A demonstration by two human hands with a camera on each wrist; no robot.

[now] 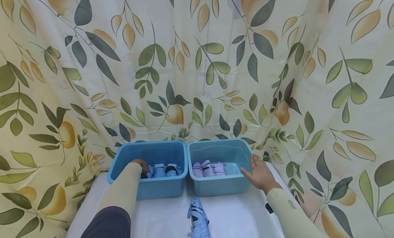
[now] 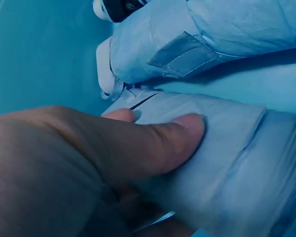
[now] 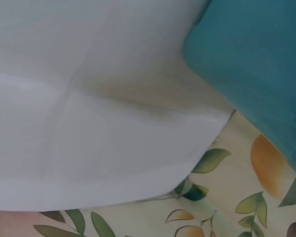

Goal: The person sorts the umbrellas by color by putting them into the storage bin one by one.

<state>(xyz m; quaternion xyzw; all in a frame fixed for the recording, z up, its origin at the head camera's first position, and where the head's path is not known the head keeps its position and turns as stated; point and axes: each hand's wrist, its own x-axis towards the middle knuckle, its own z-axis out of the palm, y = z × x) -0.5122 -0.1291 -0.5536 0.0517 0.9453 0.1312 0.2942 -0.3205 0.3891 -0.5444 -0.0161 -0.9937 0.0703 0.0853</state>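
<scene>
My left hand (image 1: 140, 163) reaches into the left blue bin (image 1: 160, 190). In the left wrist view its thumb lies across a rolled light-blue umbrella (image 2: 232, 143), which the hand grips with the other fingers partly hidden beneath. Beside that roll is another blue umbrella (image 2: 187, 54) with a white end cap and strap. My right hand (image 1: 260, 173) rests with fingers spread against the right side rim of the right bin (image 1: 220, 188). Three rolled lilac umbrellas (image 1: 208, 168) stand side by side inside this bin.
A longer, loosely furled blue umbrella (image 1: 199, 219) lies on the white table (image 1: 160, 219) in front of the bins. Behind and at both sides hangs a leaf-patterned curtain (image 1: 191, 94). In the right wrist view the table edge curves near the bin.
</scene>
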